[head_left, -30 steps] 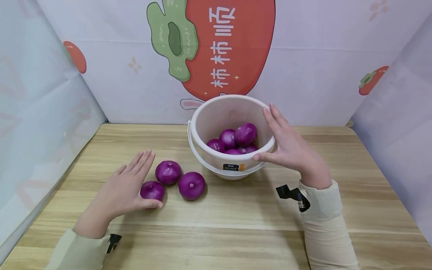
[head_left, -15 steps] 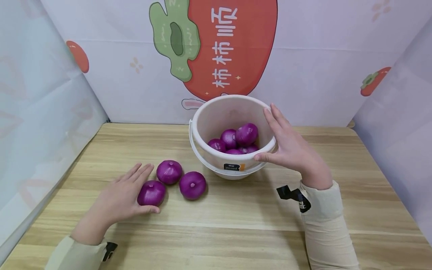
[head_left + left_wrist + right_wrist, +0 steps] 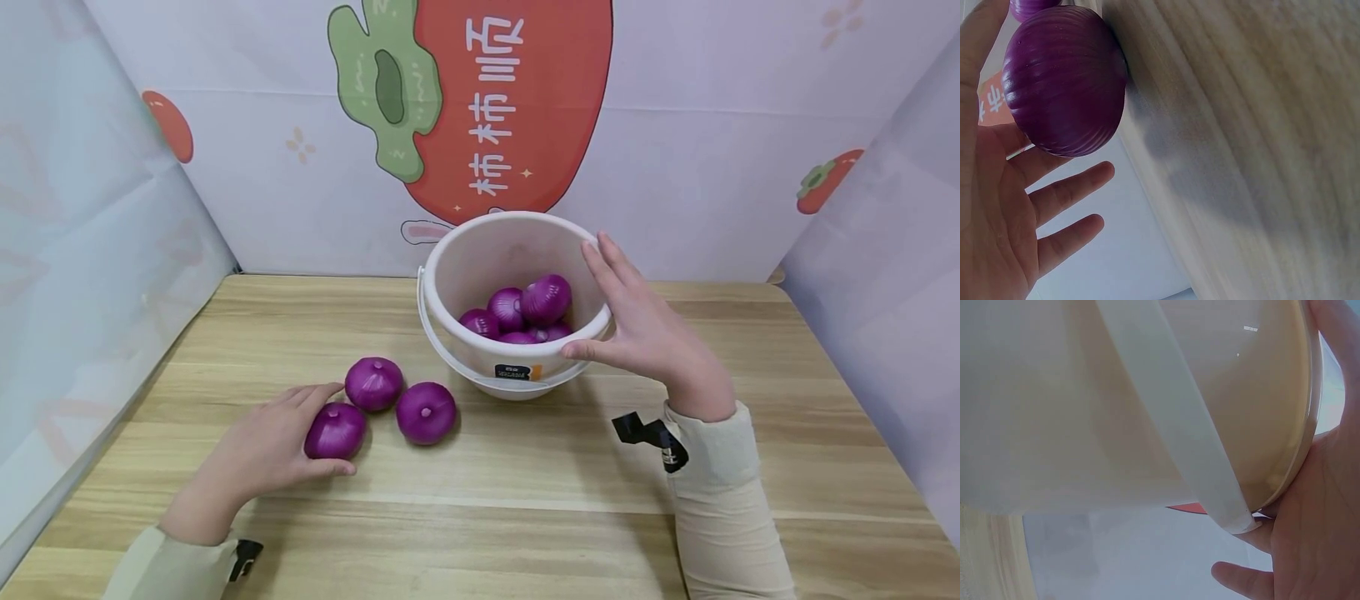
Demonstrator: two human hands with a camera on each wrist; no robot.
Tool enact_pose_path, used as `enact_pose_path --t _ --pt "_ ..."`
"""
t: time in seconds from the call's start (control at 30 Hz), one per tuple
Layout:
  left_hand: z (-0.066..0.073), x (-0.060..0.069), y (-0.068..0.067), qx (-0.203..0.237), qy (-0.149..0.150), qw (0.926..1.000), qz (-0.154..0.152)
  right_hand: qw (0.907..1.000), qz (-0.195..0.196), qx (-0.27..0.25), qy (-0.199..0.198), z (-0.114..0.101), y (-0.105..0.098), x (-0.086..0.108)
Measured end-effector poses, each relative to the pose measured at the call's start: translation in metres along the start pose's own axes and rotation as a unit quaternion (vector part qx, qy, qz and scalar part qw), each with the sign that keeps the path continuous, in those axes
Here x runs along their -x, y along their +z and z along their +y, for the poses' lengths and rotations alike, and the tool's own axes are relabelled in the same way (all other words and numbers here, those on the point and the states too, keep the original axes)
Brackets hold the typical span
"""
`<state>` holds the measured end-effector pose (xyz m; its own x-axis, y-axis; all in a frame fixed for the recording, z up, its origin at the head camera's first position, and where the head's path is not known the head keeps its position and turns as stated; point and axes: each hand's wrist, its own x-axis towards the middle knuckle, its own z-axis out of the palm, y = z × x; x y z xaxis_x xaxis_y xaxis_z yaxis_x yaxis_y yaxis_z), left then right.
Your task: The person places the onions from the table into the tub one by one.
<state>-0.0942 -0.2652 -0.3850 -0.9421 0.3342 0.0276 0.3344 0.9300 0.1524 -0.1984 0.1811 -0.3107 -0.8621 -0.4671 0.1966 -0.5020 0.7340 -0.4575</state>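
Note:
In the head view, my left hand (image 3: pixel 258 446) is around the left side of the nearest purple onion (image 3: pixel 337 432), with the thumb in front of it and the fingers behind. The left wrist view has that onion (image 3: pixel 1066 81) on the wooden table, between thumb and spread fingers. Two more onions, one behind (image 3: pixel 374 383) and one to the right (image 3: pixel 426 413), sit close by. My right hand (image 3: pixel 652 337) rests on the right rim of a white bucket (image 3: pixel 467 357), thumb toward the front and fingers extended along the side. Several onions (image 3: pixel 546 300) lie inside the bucket.
The bucket's white handle (image 3: pixel 424 312) hangs down at its left and front. A printed backdrop (image 3: pixel 262 208) stands behind the wooden table (image 3: pixel 540 500), with pale sheets (image 3: pixel 75 250) at both sides.
My left hand has lowered and drawn back slightly around the nearest onion, its fingers now lower beside it. The right hand and the bucket have kept their places.

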Motion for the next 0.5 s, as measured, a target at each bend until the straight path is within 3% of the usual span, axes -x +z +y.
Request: enact_pose_path --t 0.5 --pt "-0.0019 -0.0014 0.0038 0.004 -0.012 0.9997 -0.023 1.0 -0.001 0.002 0.0 -0.0011 0.0002 -0.0004"
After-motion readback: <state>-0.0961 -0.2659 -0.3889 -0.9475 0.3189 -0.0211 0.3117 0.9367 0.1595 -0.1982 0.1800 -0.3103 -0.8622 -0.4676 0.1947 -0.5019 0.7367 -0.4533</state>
